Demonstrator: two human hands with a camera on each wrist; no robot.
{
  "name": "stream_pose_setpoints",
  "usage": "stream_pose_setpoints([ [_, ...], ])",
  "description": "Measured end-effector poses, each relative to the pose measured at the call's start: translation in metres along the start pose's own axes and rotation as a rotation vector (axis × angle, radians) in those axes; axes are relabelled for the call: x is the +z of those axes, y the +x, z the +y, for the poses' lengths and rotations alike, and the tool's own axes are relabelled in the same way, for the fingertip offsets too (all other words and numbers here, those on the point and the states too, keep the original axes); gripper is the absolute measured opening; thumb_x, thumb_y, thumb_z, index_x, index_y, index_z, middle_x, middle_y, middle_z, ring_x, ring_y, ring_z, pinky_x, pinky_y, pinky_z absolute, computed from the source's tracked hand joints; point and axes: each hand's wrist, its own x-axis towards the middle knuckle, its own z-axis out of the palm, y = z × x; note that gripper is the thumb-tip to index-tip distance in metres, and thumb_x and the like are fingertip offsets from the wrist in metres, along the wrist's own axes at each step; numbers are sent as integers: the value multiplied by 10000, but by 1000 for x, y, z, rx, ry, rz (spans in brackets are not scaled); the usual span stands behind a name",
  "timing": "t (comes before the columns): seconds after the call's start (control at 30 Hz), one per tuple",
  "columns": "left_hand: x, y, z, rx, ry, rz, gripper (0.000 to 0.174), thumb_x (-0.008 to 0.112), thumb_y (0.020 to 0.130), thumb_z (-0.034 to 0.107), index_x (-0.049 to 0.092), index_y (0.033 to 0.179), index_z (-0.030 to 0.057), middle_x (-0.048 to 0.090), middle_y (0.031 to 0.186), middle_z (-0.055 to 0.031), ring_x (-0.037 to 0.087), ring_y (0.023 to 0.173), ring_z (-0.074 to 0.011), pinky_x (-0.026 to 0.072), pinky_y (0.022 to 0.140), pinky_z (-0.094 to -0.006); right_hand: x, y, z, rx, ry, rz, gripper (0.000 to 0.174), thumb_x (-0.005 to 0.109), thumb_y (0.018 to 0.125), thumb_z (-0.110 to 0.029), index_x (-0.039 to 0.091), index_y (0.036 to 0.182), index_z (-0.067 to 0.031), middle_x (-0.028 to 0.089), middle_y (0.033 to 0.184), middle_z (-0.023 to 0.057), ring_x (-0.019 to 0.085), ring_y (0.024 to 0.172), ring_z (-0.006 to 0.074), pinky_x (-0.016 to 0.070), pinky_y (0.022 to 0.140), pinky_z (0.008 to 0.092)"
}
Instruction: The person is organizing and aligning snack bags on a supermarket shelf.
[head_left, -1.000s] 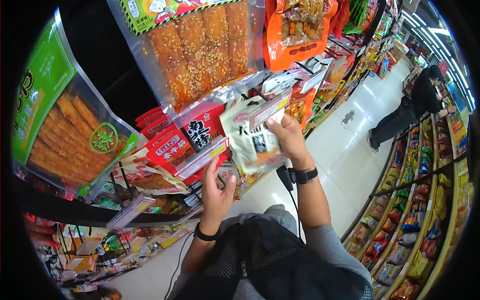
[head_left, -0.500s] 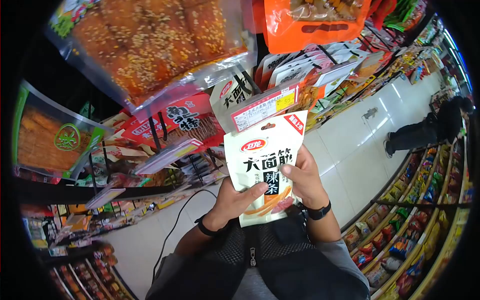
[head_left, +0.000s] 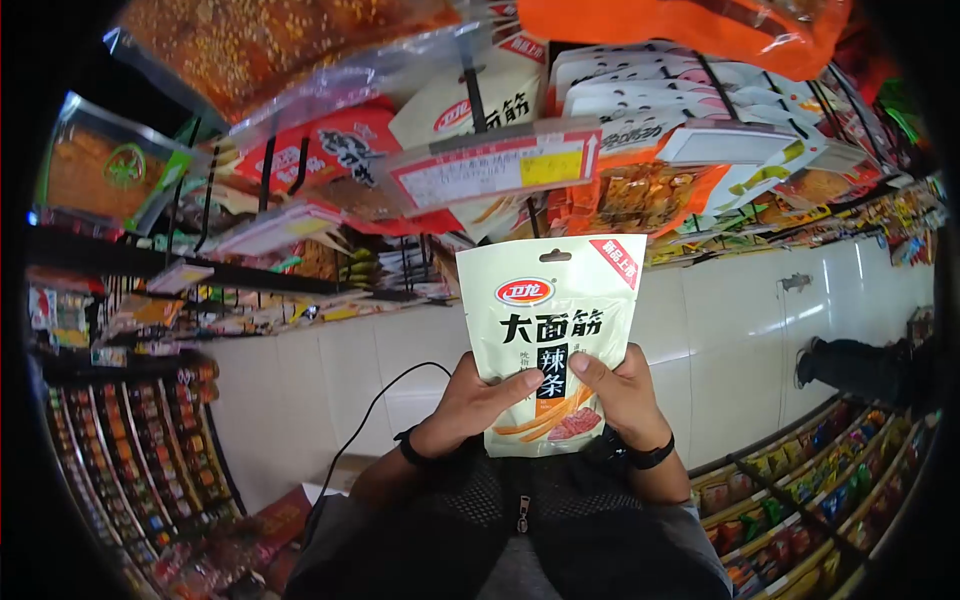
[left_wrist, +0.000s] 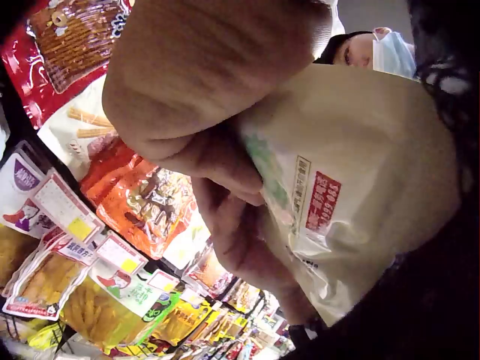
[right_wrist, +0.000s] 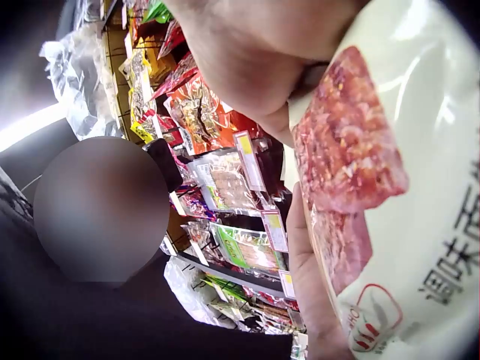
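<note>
I hold a cream snack packet (head_left: 550, 285) in front of my dark zipped garment (head_left: 450, 535), away from the rack (head_left: 120, 265), its lettered side facing me. My left hand (head_left: 470, 405) pinches the left edge toward the lower corner, thumb across the front; my right hand (head_left: 630, 400) pinches the right edge likewise, the thumb tips near each other. Past the packet's top edge, a price label (head_left: 495, 172) sticks out at the rack's front edge. Behind that label hangs a matching cream packet (head_left: 450, 95), between a red packet (head_left: 320, 140) and some white packets (head_left: 640, 95).
</note>
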Motion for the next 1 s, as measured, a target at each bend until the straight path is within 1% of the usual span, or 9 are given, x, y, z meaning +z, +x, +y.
stream_pose_setpoints([
  [0.2, -1, -18, -17, -42, -96, 256, 374, 679, 966, 157, 593, 1287, -13, 684, 1181, -86, 623, 1072, -139, 504, 926, -309, -14, 14, 13, -17, -51, -111, 286, 616, 1014, -156, 645, 1222, 39, 706, 1130, 74, 623, 1022, 104, 510, 869, 272],
  [0.33, -18, 20, 7, 411, 118, 416, 311, 703, 946, 140, 634, 1210, -8, 694, 1164, -86, 639, 1022, -132, 509, 895, -288, -7, 38, -11, -134, -255, -148, 293, 626, 1004, -163, 645, 1220, 33, 702, 1113, 59, 607, 990, 90, 503, 848, 267],
  [0.4, -18, 37, 40, 378, 237, 589, 286, 721, 934, 140, 651, 1168, -8, 711, 1114, -78, 648, 964, -113, 514, 862, -272, -8, 59, -21, -239, -361, -180, 300, 649, 986, -187, 653, 1205, 19, 704, 1087, 55, 605, 973, 84, 503, 830, 271],
  [0.53, 1, 72, 75, 582, 175, 537, 250, 722, 933, 139, 679, 1123, -17, 724, 1058, -71, 657, 906, -101, 519, 816, -255, 20, 90, -59, -439, -344, -68, 322, 683, 962, -270, 689, 1121, 9, 717, 938, 37, 623, 857, 63, 519, 745, 269],
  [0.7, 0, 99, 93, 754, 209, 577, 209, 717, 931, 110, 693, 1094, -19, 726, 1048, -82, 669, 906, -118, 525, 833, -258, 40, 128, -91, -624, -290, -17, 258, 708, 922, -256, 727, 1022, -19, 701, 733, 40, 613, 634, 79, 502, 589, 285],
  [0.8, -7, 108, 97, 838, 230, 584, 191, 722, 923, 92, 696, 1078, -19, 728, 1038, -88, 674, 914, -128, 526, 839, -259, 46, 147, -88, -747, -365, 1, 225, 699, 901, -218, 733, 988, -14, 699, 720, 62, 612, 617, 107, 497, 589, 306],
  [0.87, -7, 111, 102, 807, 250, 592, 192, 662, 917, 4, 679, 1104, -33, 717, 1086, -110, 682, 970, -164, 532, 872, -311, 47, 145, -92, -700, -351, 19, 215, 683, 883, -196, 728, 990, -15, 700, 722, 100, 621, 622, 142, 509, 615, 342],
  [0.93, -5, 114, 111, 797, 383, 684, 217, 655, 871, -53, 675, 1087, -50, 717, 1078, -110, 685, 964, -173, 530, 877, -317, 47, 144, -95, -658, -558, 120, 210, 705, 917, -180, 721, 1028, -3, 705, 829, -20, 590, 754, 34, 497, 655, 256],
  [1.0, 0, 115, 116, 838, 490, 771, 217, 633, 846, -62, 678, 1058, -45, 722, 1031, -99, 679, 918, -160, 524, 843, -298, 48, 144, -94, -695, -442, 49, 198, 700, 898, -133, 719, 1038, 6, 711, 856, -4, 586, 777, 45, 503, 688, 268],
])
